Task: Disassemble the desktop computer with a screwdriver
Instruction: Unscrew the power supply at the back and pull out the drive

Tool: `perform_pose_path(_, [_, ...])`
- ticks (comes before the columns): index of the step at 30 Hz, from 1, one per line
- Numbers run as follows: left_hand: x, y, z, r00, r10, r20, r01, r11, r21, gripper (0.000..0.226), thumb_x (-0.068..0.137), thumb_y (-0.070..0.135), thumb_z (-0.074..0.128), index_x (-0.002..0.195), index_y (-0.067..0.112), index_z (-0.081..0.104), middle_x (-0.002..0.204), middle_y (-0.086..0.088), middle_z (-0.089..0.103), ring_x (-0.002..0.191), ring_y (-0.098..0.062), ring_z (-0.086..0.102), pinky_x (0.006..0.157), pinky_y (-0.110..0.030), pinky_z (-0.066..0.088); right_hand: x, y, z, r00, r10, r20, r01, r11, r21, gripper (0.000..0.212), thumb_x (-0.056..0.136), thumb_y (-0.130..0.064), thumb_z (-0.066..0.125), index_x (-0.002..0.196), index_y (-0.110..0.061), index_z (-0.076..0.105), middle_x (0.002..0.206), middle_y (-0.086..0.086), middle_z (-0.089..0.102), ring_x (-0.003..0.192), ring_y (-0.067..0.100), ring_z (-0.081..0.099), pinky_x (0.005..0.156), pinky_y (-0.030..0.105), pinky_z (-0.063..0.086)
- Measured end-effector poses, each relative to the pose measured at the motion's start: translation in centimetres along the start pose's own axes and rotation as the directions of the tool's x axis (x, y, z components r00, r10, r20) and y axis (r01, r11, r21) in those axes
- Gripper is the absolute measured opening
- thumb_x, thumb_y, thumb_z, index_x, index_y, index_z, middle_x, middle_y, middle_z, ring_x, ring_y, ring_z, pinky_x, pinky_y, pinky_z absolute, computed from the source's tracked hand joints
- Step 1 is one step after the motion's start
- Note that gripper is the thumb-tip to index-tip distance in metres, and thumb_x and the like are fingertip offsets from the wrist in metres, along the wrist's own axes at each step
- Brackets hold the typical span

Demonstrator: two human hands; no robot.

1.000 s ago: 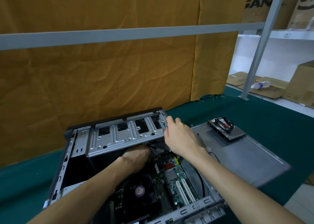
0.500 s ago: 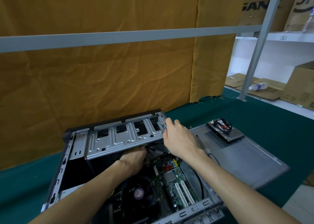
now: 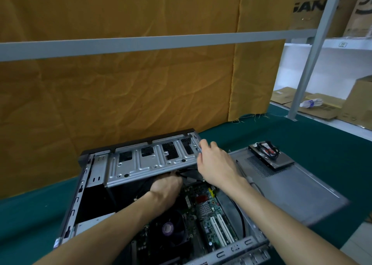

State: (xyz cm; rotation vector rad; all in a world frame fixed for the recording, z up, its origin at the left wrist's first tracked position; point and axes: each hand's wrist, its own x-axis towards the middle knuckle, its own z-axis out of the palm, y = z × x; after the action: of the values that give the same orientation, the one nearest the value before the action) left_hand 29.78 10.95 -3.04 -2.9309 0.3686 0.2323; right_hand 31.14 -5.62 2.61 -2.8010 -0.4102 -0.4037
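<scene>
Computer case [image 3: 80, 196] lies open on green table [image 3: 302, 140], side panel [image 3: 291, 186] flat to its right with hard drive [image 3: 270, 156] on top. Right hand [image 3: 216, 163] reaches forward, palm down, fingers curled round right end of drive cage [image 3: 153, 162] — cage tilted up. Left hand [image 3: 167, 186] pushed in under cage, knuckles up, fingers hidden — can't tell what they hold. Both forearms extended over motherboard [image 3: 209, 210] and fan [image 3: 168, 227].
</scene>
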Motion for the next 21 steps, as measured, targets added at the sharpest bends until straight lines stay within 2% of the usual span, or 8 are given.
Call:
perform_pose_path(3, [0.0,-1.2,-0.4,0.999,0.034,0.008,-0.033,0.994,-0.108,0.029,0.102,0.013,0.048,0.129,0.008,0.057,0.133,-0.016,0.06,0.118,-0.03,0.061,0.096,-0.034,0.047,0.0,0.1,0.0,1.0,0.001,-0.006,-0.001,1.0,0.008,0.022,0.106,-0.027,0.041,0.124,-0.014,0.044,0.105,0.01,0.056,0.077,0.027,0.06,0.058,0.033,0.043])
perform_pose_path(6, [0.1,-2.7,-0.6,1.0,0.013,0.026,-0.008,0.981,-0.193,0.038,0.103,0.021,0.049,0.138,0.008,0.054,0.136,-0.017,0.059,0.123,-0.035,0.057,0.104,-0.044,0.045,0.0,0.2,0.0,1.0,0.002,-0.002,-0.002,1.0,0.007,0.023,0.106,-0.028,0.041,0.124,-0.015,0.044,0.105,0.01,0.055,0.077,0.026,0.059,0.058,0.032,0.042])
perform_pose_path(9, [-0.2,-1.2,-0.4,1.0,0.007,-0.018,-0.009,0.992,-0.123,0.036,0.101,0.011,0.049,0.136,0.005,0.053,0.137,-0.019,0.057,0.125,-0.035,0.056,0.103,-0.041,0.044,-0.2,0.1,-0.1,1.0,-0.002,-0.002,0.002,1.0,0.003,0.024,0.106,-0.027,0.041,0.125,-0.014,0.045,0.107,0.011,0.055,0.078,0.027,0.059,0.058,0.033,0.043])
perform_pose_path(12, [-0.7,0.5,-0.2,0.997,-0.049,-0.052,0.045,0.996,-0.076,0.031,0.097,0.0,0.05,0.127,0.007,0.058,0.129,-0.012,0.063,0.119,-0.028,0.063,0.094,-0.035,0.051,-0.2,0.1,-0.2,1.0,-0.002,0.0,0.002,1.0,0.007,0.024,0.106,-0.026,0.041,0.126,-0.014,0.045,0.108,0.011,0.056,0.08,0.028,0.061,0.06,0.034,0.044])
perform_pose_path(15, [-0.3,-0.6,-0.4,0.999,-0.031,-0.017,0.028,0.99,-0.137,0.025,0.099,0.009,0.053,0.123,0.006,0.061,0.127,-0.014,0.064,0.115,-0.03,0.064,0.091,-0.035,0.05,-0.2,0.1,-0.3,1.0,0.002,0.011,-0.002,1.0,0.009,0.025,0.106,-0.027,0.04,0.127,-0.014,0.044,0.109,0.011,0.055,0.081,0.027,0.06,0.06,0.033,0.042])
perform_pose_path(18, [0.1,-1.9,-1.0,1.0,-0.015,0.0,0.015,0.989,-0.144,0.029,0.1,0.022,0.053,0.124,0.007,0.06,0.126,-0.015,0.063,0.113,-0.03,0.062,0.088,-0.031,0.046,-0.2,0.0,-0.3,1.0,0.008,0.015,-0.008,1.0,-0.001,0.024,0.107,-0.027,0.039,0.126,-0.014,0.044,0.109,0.012,0.055,0.079,0.027,0.058,0.06,0.034,0.041])
perform_pose_path(21, [-0.1,-1.4,-0.7,1.0,-0.008,0.005,0.008,0.995,-0.098,0.027,0.101,0.016,0.051,0.125,0.008,0.059,0.128,-0.014,0.061,0.116,-0.029,0.061,0.093,-0.033,0.047,-0.3,-0.1,-0.4,1.0,0.008,0.014,-0.007,1.0,-0.011,0.023,0.107,-0.027,0.039,0.125,-0.013,0.044,0.109,0.012,0.055,0.077,0.027,0.055,0.06,0.034,0.041])
